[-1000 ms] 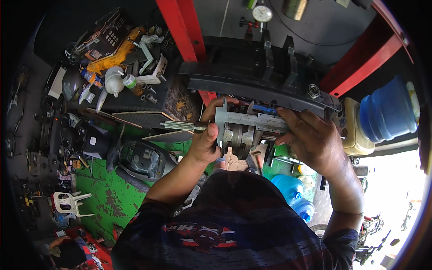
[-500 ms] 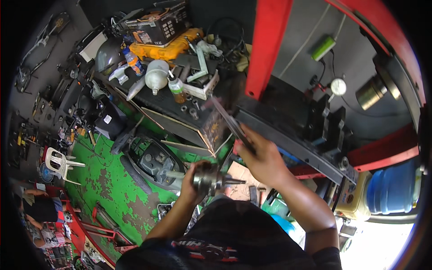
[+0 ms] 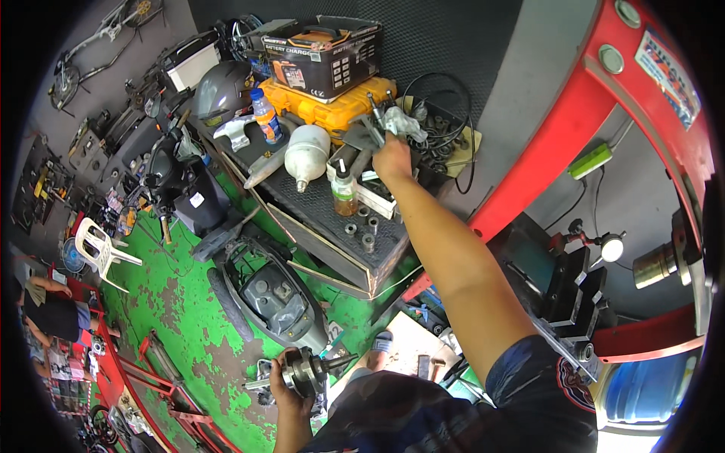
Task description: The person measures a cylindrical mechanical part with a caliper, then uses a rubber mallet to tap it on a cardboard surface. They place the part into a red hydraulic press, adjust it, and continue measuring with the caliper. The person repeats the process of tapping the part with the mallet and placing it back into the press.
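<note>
My left hand (image 3: pixel 291 385) is closed around a crankshaft (image 3: pixel 308 374), low and just left of my body. One shaft end of it points right, the other left. My right arm stretches out over the workbench, and my right hand (image 3: pixel 394 160) is closed among metal tools at its back. Flat grey metal pieces (image 3: pixel 365 136) lie right at its fingertips; what the fingers grip is partly hidden. A crumpled whitish plastic bag (image 3: pixel 404 123) is beside them. Just nearer are a small bottle of brown liquid (image 3: pixel 345 195) and several metal collars (image 3: pixel 368 240).
The bench also carries a light bulb (image 3: pixel 306 157), an orange-capped drink bottle (image 3: pixel 266 117), a yellow case (image 3: pixel 332 106) under a black box (image 3: pixel 325 60), and a helmet (image 3: pixel 219 94). A red press frame (image 3: pixel 551 136) rises at right. A scooter body (image 3: pixel 272 294) stands below the bench.
My right hand has moved forward from before my body to the back of the bench, carrying a long flat metal tool at first. The crankshaft has dropped lower and left. The view has turned.
</note>
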Demonstrator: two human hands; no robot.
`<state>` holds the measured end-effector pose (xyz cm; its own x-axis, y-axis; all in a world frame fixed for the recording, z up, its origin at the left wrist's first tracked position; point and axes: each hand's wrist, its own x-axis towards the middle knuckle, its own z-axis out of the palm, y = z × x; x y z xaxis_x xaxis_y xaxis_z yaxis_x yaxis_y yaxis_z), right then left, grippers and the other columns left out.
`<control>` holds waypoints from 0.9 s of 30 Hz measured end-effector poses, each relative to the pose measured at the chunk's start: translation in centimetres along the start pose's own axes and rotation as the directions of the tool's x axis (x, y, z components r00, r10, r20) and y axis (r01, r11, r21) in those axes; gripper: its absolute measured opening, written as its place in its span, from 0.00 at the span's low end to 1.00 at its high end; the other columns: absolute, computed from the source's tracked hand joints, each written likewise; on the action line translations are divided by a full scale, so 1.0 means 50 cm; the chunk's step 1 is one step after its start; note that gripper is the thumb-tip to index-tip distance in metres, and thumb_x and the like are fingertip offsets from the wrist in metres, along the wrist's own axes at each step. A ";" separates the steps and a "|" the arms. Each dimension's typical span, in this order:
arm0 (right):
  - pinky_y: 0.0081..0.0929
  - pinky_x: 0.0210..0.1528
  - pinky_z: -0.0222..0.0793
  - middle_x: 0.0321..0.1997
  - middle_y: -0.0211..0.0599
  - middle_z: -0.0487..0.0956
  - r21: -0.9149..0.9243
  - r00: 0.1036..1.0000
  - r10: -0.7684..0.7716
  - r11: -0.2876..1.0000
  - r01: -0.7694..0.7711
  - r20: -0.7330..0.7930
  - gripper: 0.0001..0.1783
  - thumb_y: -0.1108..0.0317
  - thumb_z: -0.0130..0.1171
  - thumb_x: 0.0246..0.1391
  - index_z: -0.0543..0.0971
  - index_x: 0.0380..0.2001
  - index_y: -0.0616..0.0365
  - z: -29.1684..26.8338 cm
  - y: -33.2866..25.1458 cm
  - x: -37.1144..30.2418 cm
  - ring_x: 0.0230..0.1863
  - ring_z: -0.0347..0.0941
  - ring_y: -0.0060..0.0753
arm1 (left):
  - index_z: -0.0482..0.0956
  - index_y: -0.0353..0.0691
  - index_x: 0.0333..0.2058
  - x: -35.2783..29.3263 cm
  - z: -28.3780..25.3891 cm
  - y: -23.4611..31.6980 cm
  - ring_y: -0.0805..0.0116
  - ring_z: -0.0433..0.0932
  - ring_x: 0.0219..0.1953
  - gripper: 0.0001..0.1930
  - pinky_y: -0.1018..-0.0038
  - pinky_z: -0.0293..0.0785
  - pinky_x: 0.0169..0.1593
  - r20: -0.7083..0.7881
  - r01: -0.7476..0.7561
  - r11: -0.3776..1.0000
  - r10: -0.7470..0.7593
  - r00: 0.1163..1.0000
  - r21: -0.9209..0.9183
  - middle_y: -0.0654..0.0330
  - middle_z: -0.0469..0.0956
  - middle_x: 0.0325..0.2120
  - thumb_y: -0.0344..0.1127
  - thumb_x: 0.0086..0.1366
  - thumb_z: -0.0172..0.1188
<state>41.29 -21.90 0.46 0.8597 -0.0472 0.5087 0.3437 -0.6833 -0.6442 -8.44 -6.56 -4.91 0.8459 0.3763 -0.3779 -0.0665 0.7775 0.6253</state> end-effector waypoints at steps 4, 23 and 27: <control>0.46 0.64 0.67 0.52 0.58 0.80 0.310 0.956 -0.168 0.920 0.240 -0.241 0.16 0.77 0.60 0.55 0.80 0.49 0.65 -0.097 -0.153 -0.140 0.59 0.73 0.59 | 0.78 0.41 0.52 0.011 0.055 0.015 0.53 0.82 0.49 0.30 0.55 0.80 0.53 -0.062 0.012 0.985 -0.023 0.998 -0.170 0.52 0.82 0.46 0.64 0.73 0.50; 0.40 0.38 0.75 0.43 0.53 0.76 0.224 0.922 -0.288 0.910 0.348 -0.260 0.31 0.80 0.75 0.48 0.67 0.51 0.65 -0.648 -0.091 -0.608 0.39 0.77 0.49 | 0.70 0.39 0.64 0.043 0.663 -0.187 0.48 0.79 0.59 0.41 0.48 0.78 0.61 0.818 0.323 0.945 -0.230 0.528 0.057 0.45 0.78 0.57 0.72 0.72 0.42; 0.34 0.39 0.70 0.39 0.45 0.74 0.006 0.853 -0.426 0.894 0.448 -0.300 0.22 0.73 0.72 0.56 0.71 0.48 0.64 -0.789 -0.121 -0.615 0.34 0.73 0.39 | 0.69 0.39 0.61 -0.030 0.659 -0.240 0.55 0.81 0.53 0.36 0.57 0.80 0.57 0.804 0.276 0.935 -0.335 0.491 0.221 0.49 0.79 0.52 0.67 0.76 0.41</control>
<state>-2.13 -45.09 11.26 0.4739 0.0327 0.8800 0.6948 -0.6279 -0.3508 8.55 -33.05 10.65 0.8632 -0.4808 0.1542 0.2880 0.7198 0.6316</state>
